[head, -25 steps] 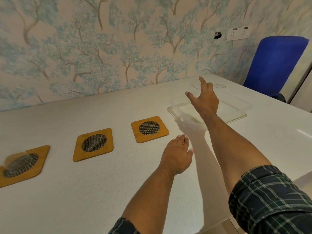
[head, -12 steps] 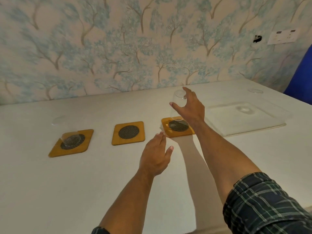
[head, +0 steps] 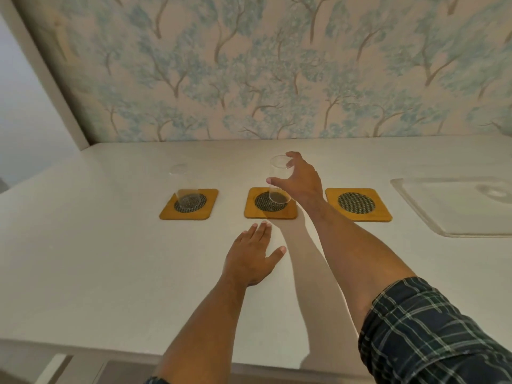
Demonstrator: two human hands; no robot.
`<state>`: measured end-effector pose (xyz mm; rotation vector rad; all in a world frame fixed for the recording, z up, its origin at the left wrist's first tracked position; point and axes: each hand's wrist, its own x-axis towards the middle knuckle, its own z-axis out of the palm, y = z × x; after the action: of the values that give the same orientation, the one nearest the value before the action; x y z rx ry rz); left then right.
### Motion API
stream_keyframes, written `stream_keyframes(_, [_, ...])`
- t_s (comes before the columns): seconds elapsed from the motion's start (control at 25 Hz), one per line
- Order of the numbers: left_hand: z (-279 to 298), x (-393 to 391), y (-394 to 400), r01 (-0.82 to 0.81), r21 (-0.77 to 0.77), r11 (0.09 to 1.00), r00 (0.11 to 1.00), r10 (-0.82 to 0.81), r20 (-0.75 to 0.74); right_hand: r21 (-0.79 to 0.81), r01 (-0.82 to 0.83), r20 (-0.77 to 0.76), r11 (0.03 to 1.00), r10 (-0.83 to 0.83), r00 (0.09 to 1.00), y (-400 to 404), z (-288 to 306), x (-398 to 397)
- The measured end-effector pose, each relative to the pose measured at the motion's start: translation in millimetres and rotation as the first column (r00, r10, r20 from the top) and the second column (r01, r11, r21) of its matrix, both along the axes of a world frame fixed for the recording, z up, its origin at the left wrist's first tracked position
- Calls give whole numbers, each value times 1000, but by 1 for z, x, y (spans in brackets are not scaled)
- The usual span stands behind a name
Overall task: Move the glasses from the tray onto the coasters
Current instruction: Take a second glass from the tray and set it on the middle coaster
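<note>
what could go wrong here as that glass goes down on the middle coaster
The right hand pinches the glass only near its rim, so the smooth wall might slip. Its base sits toward the right side of the middle coaster, so it may land off-centre. The forearm crosses close by the right coaster and might nudge it.

The right hand [head: 300, 180] is holding a clear glass [head: 279, 180] over the middle coaster [head: 270, 204], blocking the way in from the right there, while its forearm [head: 357, 250] is slanting across the desk [head: 97, 259] in front of the right coaster [head: 358, 204], whose top is lying bare and open from above. A second glass [head: 186, 188] is standing on the left coaster [head: 189, 204], taking up that spot, and the left hand [head: 250, 259] is lying flat just in front of the middle coaster. Bare desk is stretching wide to the left and between the right coaster and the tray [head: 454, 206].
</note>
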<state>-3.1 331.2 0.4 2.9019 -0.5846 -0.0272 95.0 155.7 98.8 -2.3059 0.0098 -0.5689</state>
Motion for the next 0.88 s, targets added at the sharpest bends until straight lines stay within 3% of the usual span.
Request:
stream_keyframes(0.28, [0,-5,0,-20,-23,1000,999,20,27,-54,-39,-64,998,36,997,35,-6,16])
stream_keyframes(0.56, [-2,-3,0,-18,-27,999,999,19,45,-118,15,-123,993,-30,992,37,-13,26])
stream_keyframes(0.88, [-5,0,-1,-22,-12,1000,999,23,38,-95,38,-124,995,-50,991,34,-19,28])
